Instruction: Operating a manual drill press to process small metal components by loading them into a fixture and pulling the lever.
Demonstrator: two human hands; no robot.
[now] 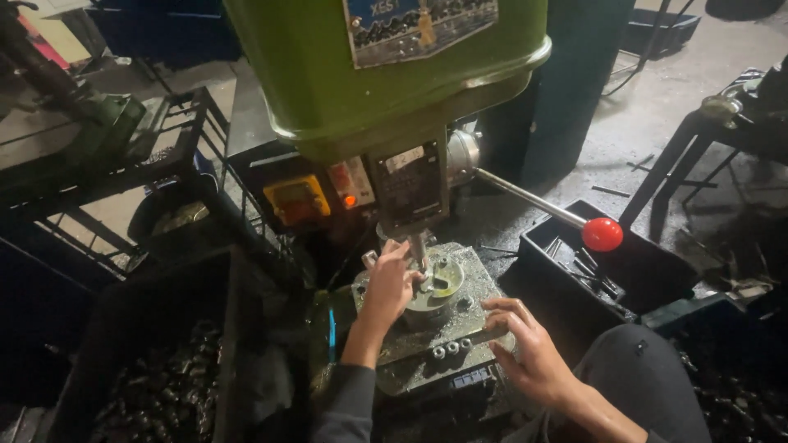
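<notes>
- Grimy concrete floor (pixel 657 123) is spreading out around a green drill press (pixel 386 74), which is filling the upper middle of the head view; everything below is placed relative to that machine.
- Directly under the drill head, the spindle (pixel 419 246) is hanging just above a round metal part (pixel 439 283) that is sitting on the press table (pixel 460 328), so the hole position is lining up with the tool.
- The left hand (pixel 387 287) is reaching in from below the drill head, fingers curled and pinching the rim of the round part, apparently steadying it against turning; whether it is pressing down cannot be told.
- The right hand (pixel 525 349) is resting on the front right edge of the table, fingers spread and flat, holding nothing, seemingly bracing the body.
- A few small nuts (pixel 450 349) are lying at the front of the table, just beside the right hand's fingertips, within easy reach.
- To the right of the drill head, the feed lever with its red ball knob (pixel 602 234) is sticking out, untouched.
- Below that knob, a black tray (pixel 607 279) is holding loose tools.
- Left of the machine, a dark bin (pixel 156 377) is holding a heap of small metal pieces, close by the left sleeve.
</notes>
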